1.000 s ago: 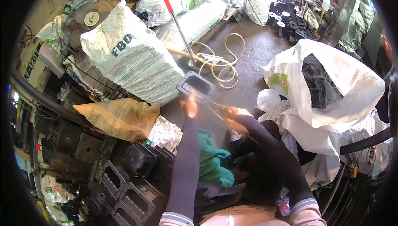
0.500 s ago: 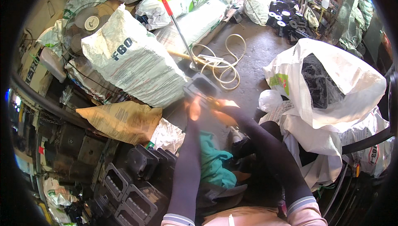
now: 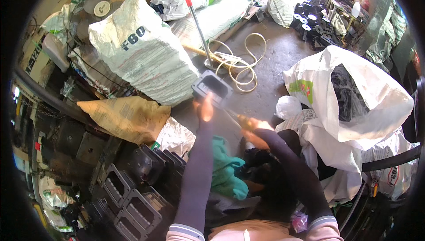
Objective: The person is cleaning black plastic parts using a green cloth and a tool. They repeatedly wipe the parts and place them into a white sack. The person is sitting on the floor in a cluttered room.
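Observation:
My left hand [image 3: 204,109] grips a grey rectangular plastic housing [image 3: 212,83] by its near edge, its recessed side turned up. Lower and to the right, my right hand [image 3: 260,131] is closed round the yellowish handle of a thin-bladed tool [image 3: 242,120], probably a knife; its blade is blurred. The blade points toward the housing, and I cannot tell whether they touch. Similar dark plastic housings [image 3: 144,210] lie in a group beside my left forearm. Between my forearms a green cloth [image 3: 226,170] is draped at my lap.
At right stands an open white sack [image 3: 305,70] holding dark parts. A large white sack [image 3: 146,59] and a brown paper sack [image 3: 124,117] lie at left. Ahead on the floor are a coiled cream hose [image 3: 256,59] and a red-handled metal rod [image 3: 197,24]. A fan [image 3: 102,9] stands far left.
My right hand has drawn back right and down with the tool, away from the housing. The left hand still holds the housing, now tilted and slightly farther left.

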### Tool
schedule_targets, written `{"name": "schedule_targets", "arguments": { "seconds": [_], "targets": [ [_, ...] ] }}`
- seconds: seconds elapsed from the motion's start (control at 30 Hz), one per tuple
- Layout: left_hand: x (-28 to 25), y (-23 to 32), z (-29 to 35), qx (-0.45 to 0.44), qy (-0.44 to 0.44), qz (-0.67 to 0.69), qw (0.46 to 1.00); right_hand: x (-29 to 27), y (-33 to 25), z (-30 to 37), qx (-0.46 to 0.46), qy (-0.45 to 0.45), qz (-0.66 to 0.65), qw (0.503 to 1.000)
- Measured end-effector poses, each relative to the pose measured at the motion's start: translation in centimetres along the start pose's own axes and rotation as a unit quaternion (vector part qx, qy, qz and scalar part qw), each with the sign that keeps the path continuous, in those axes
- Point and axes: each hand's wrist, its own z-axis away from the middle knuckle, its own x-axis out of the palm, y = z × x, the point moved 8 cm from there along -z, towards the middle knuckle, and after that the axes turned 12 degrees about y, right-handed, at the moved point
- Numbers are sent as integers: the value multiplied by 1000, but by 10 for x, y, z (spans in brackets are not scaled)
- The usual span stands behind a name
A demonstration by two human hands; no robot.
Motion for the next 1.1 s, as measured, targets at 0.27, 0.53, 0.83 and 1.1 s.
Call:
{"name": "schedule_targets", "arguments": {
  "seconds": [0.27, 0.53, 0.83, 1.1],
  "targets": [
    [1, -2, 4, -49, -11, 45, 998, -22, 6, 14, 72, 48, 23, 996],
    [24, -80, -3, -378, -167, 180, 893, -15, 3, 28, 59, 101, -7, 993],
    [19, -70, 10, -443, -136, 311, 830, -15, 7, 3, 60, 90, -62, 992],
    [23, -44, -1, -231, -136, 166, 949, -30, -3, 36, 18, 55, -39, 998]
  ]
}}
